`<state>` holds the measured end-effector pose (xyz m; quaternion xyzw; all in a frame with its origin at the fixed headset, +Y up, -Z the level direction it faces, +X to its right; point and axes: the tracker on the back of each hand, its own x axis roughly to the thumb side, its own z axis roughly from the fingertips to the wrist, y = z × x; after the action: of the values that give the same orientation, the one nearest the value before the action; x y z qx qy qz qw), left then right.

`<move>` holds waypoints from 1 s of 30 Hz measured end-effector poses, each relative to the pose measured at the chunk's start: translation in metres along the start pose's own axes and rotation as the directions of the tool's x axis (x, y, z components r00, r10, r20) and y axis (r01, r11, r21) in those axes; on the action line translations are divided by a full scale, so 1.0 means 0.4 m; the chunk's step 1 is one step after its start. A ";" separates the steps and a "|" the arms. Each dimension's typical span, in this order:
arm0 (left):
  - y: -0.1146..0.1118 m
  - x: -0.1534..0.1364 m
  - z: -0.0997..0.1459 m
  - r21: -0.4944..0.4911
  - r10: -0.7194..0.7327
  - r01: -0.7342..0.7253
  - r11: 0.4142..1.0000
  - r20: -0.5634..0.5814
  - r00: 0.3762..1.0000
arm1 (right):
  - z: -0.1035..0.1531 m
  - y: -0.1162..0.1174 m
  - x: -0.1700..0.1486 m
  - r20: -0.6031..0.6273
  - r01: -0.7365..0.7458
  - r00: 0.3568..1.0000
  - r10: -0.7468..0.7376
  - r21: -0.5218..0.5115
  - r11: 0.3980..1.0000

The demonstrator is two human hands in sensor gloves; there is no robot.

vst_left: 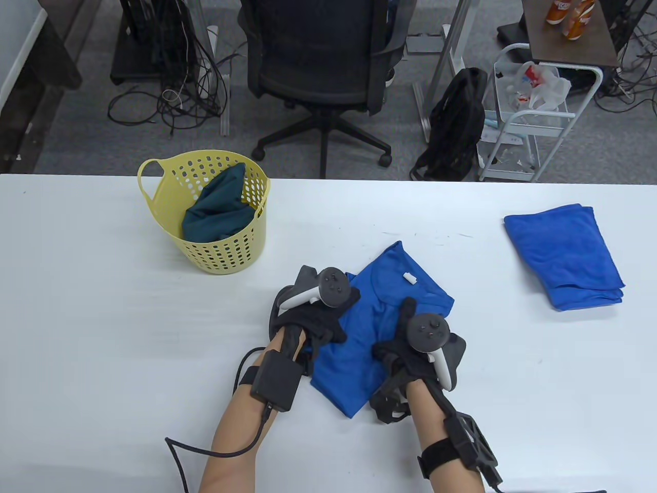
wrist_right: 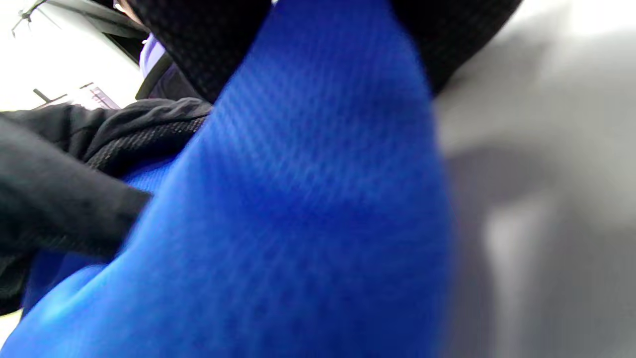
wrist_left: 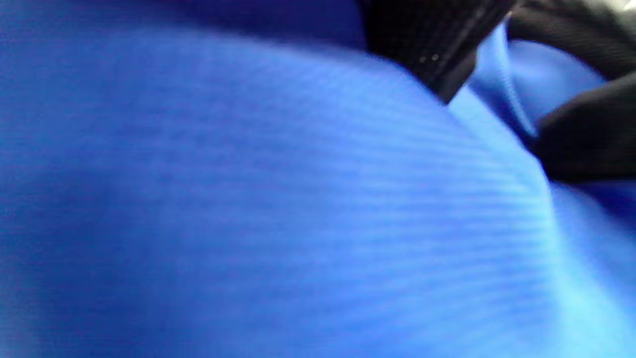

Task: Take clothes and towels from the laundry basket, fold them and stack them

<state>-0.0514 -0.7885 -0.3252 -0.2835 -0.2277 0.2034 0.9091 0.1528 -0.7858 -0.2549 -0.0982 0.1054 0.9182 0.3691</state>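
Note:
A blue shirt [vst_left: 380,318] lies partly folded on the white table [vst_left: 102,334] near the front middle. My left hand [vst_left: 323,318] grips its left edge; in the left wrist view the shirt [wrist_left: 248,199] fills the frame, with gloved fingers [wrist_left: 427,40] at the top. My right hand [vst_left: 398,339] grips its lower right part; in the right wrist view the cloth [wrist_right: 308,223] runs up between gloved fingers [wrist_right: 198,44]. A yellow laundry basket [vst_left: 226,251] at the back left holds a dark teal garment [vst_left: 218,210]. A folded blue towel [vst_left: 564,257] lies at the right.
An office chair [vst_left: 323,56], a black backpack [vst_left: 457,128] and a white cart [vst_left: 534,113] stand on the floor beyond the table's far edge. A black cable [vst_left: 205,452] trails from my left wrist across the table's front.

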 end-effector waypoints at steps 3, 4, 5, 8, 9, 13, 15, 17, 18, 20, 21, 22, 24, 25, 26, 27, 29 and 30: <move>-0.023 0.044 0.008 0.101 0.099 -0.111 0.989 0.112 0.989 | -0.012 -0.085 0.015 0.064 -0.001 0.998 -0.001 0.039 0.999; -0.017 0.089 0.006 0.137 0.118 -0.140 0.981 0.159 0.980 | -0.009 -0.173 0.031 0.101 -0.012 0.995 0.005 0.076 0.997; -0.007 0.125 0.005 0.173 0.115 -0.147 0.974 0.183 0.976 | -0.006 -0.206 0.035 0.106 -0.016 0.994 0.008 0.070 0.997; 0.059 0.299 -0.013 0.326 0.107 -0.207 0.923 0.299 0.948 | -0.003 -0.450 0.040 0.068 -0.081 0.994 0.082 -0.025 0.996; 0.082 0.362 -0.036 0.301 0.136 -0.248 0.921 0.348 0.928 | -0.011 -0.517 0.030 0.024 -0.113 0.993 0.114 -0.049 0.992; 0.111 0.446 -0.143 -0.037 0.243 -0.240 0.970 0.200 0.949 | -0.051 -0.688 -0.084 -0.344 -0.196 0.932 0.114 -0.212 0.958; 0.101 0.412 -0.135 0.048 0.162 -0.174 0.984 0.190 0.968 | -0.046 -0.676 -0.114 -0.334 -0.117 0.942 0.040 -0.214 0.970; 0.088 0.364 -0.099 0.162 0.054 -0.087 0.983 0.200 0.978 | -0.039 -0.622 -0.119 -0.153 -0.065 0.988 0.032 -0.216 0.974; 0.081 0.332 -0.067 0.181 -0.023 -0.009 0.983 0.171 0.985 | -0.026 -0.573 -0.110 -0.061 -0.049 0.997 0.038 -0.181 0.982; 0.074 0.280 0.004 0.172 -0.161 0.140 0.975 0.116 0.980 | 0.005 -0.474 -0.087 0.083 -0.073 0.993 0.081 -0.095 0.993; 0.073 0.256 0.045 0.181 -0.228 0.209 0.961 0.092 0.969 | 0.025 -0.417 -0.071 0.155 -0.091 0.983 0.094 -0.028 0.995; 0.076 0.232 0.091 0.210 -0.300 0.281 0.937 0.064 0.952 | 0.048 -0.358 -0.053 0.206 -0.104 0.974 0.096 0.027 0.994; 0.094 0.190 0.180 0.267 -0.404 0.393 0.880 -0.011 0.914 | 0.077 -0.284 -0.028 0.281 -0.125 0.955 0.097 0.084 0.989; 0.113 0.164 0.231 0.307 -0.443 0.442 0.843 -0.072 0.894 | 0.093 -0.239 -0.014 0.321 -0.134 0.943 0.090 0.118 0.984; 0.133 0.143 0.273 0.347 -0.457 0.470 0.812 -0.125 0.881 | 0.107 -0.205 -0.004 0.343 -0.136 0.936 0.081 0.140 0.981; 0.163 0.116 0.320 0.393 -0.452 0.489 0.779 -0.189 0.872 | 0.122 -0.170 0.005 0.355 -0.145 0.931 0.080 0.160 0.976; 0.217 0.067 0.389 0.460 -0.404 0.498 0.736 -0.292 0.867 | 0.140 -0.128 0.011 0.372 -0.159 0.924 0.087 0.170 0.972; 0.244 0.043 0.418 0.488 -0.371 0.509 0.709 -0.356 0.858 | 0.148 -0.111 0.011 0.378 -0.166 0.922 0.090 0.173 0.971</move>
<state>-0.1495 -0.6354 -0.2565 0.0406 -0.1107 0.0029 0.9930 0.1746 -0.7360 -0.2047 0.1201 0.1331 0.9271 0.3291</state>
